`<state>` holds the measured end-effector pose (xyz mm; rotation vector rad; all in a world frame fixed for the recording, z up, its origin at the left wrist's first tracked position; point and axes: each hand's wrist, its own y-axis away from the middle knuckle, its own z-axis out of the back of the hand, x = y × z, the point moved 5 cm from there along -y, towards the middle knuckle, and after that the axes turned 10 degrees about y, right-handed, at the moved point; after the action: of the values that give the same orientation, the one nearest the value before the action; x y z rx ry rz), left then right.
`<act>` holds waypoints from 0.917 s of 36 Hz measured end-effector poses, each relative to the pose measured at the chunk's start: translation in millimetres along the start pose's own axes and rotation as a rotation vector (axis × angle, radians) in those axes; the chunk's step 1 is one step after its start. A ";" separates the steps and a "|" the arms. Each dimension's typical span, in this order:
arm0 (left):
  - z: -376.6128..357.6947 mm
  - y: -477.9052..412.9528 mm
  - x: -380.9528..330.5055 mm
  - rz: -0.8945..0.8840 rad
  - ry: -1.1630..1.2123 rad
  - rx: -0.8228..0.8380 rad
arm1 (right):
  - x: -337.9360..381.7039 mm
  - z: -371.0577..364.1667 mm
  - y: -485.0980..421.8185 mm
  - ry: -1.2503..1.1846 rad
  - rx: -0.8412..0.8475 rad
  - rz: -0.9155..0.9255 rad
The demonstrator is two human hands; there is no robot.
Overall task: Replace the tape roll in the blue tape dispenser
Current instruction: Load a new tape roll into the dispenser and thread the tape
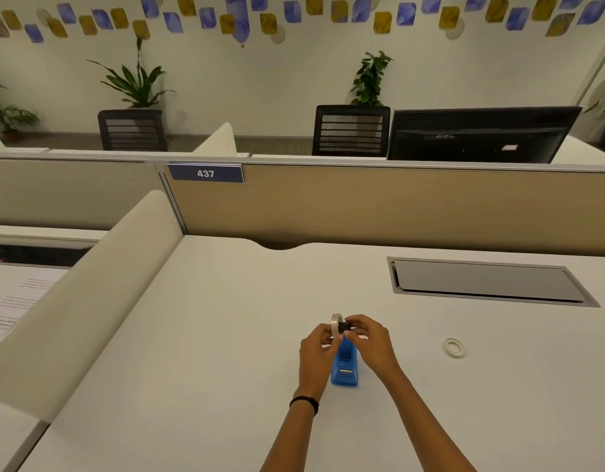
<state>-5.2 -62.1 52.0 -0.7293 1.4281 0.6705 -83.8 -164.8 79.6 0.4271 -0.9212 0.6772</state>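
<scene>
Basically, the swap is caught halfway, with nothing seated yet.

A whitish ring of tape point(335, 326) is gripped edge-on by the curled fingers of the left hand point(316, 345). A small black plastic hub point(345, 327) at its centre is pinched by the right hand point(369, 338). Both are held just above the blue plastic tape dispenser point(344, 371), which is stood towards the near edge of the white desk point(226, 335). Whether the hub is being pushed in or pulled out can't be told, tbh. Next, the hub would probably need lining up with the dispenser's cradle, which is hidden by the hands. A second white tape ring point(454, 347) is left lying well off to the right, and a grey metal cable flap point(488, 281) is set near the far right corner.
</scene>
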 end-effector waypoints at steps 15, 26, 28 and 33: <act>-4.0 1.5 1.9 0.046 -0.079 0.033 | 0.6 3.5 -5.4 0.012 -0.059 0.035; -11.1 0.2 5.8 0.045 -0.115 0.118 | -9.7 -0.9 -2.3 0.019 -0.013 -0.014; -12.1 0.8 8.3 0.058 -0.115 0.146 | -12.4 -2.1 -1.4 0.024 0.017 -0.026; -13.9 4.9 10.4 0.065 -0.110 0.192 | -13.6 -5.1 0.3 -0.007 0.098 -0.058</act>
<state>-17.3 -70.1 41.3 -0.4908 1.3977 0.6050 -86.8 -166.3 65.5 0.5422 -0.8816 0.6696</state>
